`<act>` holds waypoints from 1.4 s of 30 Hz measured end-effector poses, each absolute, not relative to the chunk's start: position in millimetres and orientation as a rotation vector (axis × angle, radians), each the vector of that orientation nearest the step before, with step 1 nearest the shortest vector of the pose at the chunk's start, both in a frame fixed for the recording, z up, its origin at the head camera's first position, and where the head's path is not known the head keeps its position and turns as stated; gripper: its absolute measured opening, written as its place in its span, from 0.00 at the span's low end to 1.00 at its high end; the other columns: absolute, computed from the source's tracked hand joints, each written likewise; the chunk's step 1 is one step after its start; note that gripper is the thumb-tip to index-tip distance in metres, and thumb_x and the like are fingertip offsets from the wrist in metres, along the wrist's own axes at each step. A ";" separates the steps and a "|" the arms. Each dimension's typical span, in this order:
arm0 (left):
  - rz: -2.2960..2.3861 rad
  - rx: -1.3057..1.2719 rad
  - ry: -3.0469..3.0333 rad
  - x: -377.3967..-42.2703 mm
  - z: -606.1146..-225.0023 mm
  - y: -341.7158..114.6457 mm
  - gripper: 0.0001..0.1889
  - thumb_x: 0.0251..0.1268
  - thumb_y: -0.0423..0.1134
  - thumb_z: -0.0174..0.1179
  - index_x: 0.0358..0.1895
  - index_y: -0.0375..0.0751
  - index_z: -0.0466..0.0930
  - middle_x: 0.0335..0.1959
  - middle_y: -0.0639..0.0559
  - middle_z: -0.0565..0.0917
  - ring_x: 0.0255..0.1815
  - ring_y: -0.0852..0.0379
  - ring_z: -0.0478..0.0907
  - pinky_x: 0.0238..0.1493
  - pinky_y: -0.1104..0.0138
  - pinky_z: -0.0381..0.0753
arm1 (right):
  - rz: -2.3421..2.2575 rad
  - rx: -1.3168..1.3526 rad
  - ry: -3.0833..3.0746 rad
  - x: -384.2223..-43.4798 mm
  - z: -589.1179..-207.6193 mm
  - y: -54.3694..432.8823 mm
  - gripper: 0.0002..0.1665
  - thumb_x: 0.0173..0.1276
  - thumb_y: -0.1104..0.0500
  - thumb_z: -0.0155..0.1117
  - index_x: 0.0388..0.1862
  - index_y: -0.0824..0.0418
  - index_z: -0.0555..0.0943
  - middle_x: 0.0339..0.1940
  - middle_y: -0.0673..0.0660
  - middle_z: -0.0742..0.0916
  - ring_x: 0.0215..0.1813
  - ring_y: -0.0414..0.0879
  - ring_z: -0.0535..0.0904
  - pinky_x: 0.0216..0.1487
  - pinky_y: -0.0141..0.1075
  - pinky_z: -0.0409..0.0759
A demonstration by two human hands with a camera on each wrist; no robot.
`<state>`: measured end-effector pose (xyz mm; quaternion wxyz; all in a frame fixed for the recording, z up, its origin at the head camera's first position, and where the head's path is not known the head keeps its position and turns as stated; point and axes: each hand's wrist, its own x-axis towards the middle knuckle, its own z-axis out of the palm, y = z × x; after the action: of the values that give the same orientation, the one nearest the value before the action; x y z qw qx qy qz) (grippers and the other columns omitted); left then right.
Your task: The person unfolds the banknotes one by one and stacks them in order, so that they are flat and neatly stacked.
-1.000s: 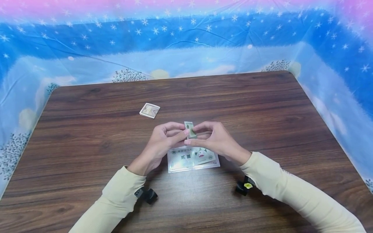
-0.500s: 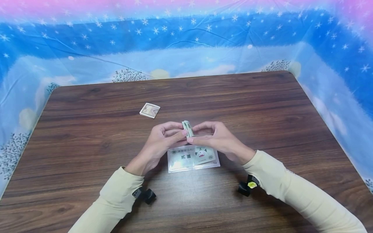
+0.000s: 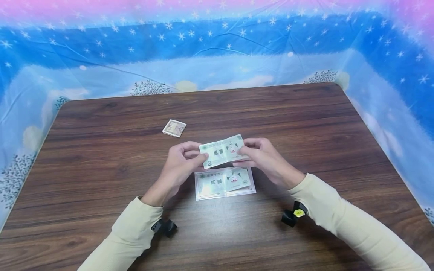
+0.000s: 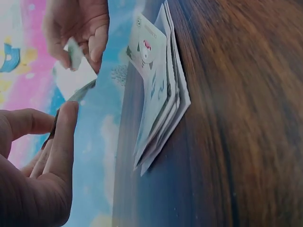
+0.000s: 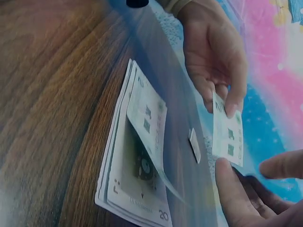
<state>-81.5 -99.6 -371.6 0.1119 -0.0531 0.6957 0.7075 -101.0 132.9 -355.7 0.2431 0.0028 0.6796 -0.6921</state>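
A pale green play banknote [image 3: 222, 151], printed with a cartoon face and a "2", is held unfolded in the air with a crease across its middle. My left hand [image 3: 179, 165] pinches its left end between thumb and fingers. At the other end, my right hand [image 3: 269, 160] pinches the note, the thumb lying over the printed side. Just below, on the table, lies a small stack of similar notes [image 3: 217, 192]. In the right wrist view, the top note [image 5: 150, 111] of that stack is bent up along its fold, above a note marked "20".
A small folded brownish note [image 3: 174, 128] lies farther back, left of the hands. The wood-grain table [image 3: 101, 150] has a blue and pink snowflake cloth [image 3: 210, 41] hanging around its back and sides.
The note was folded into a narrow strip between my fingertips; now it is spread out flat. My hands have moved apart, the right one to the right. The stack stays put.
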 end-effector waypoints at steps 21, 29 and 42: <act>1.896 -0.102 2.083 -76.7 -375.7 -120.0 0.19 0.64 0.25 0.65 0.56 0.22 0.75 0.34 0.42 0.88 0.31 0.54 0.86 0.39 0.60 0.90 | -1.655 -0.109 2.133 -105.9 -362.9 153.8 0.23 0.65 0.70 0.70 0.56 0.74 0.73 0.31 0.59 0.85 0.34 0.54 0.88 0.43 0.51 0.89; 1.422 0.210 2.367 -68.0 -377.3 -119.5 0.18 0.66 0.32 0.67 0.56 0.29 0.78 0.25 0.48 0.88 0.23 0.50 0.87 0.30 0.61 0.89 | -1.222 -0.448 2.399 -97.9 -366.0 158.5 0.29 0.62 0.69 0.73 0.60 0.72 0.74 0.26 0.56 0.84 0.24 0.52 0.86 0.31 0.42 0.89; 0.946 0.283 2.593 -65.3 -382.5 -111.9 0.17 0.63 0.38 0.71 0.53 0.36 0.81 0.19 0.57 0.81 0.16 0.61 0.77 0.23 0.67 0.77 | -0.745 -0.666 2.612 -92.9 -380.4 154.1 0.25 0.60 0.59 0.78 0.54 0.65 0.80 0.23 0.47 0.82 0.24 0.39 0.75 0.31 0.35 0.77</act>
<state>-65.3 -111.9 -382.5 0.1825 0.1002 0.9188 0.3352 -92.9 154.1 -380.4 0.1716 -0.2347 0.9201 -0.2626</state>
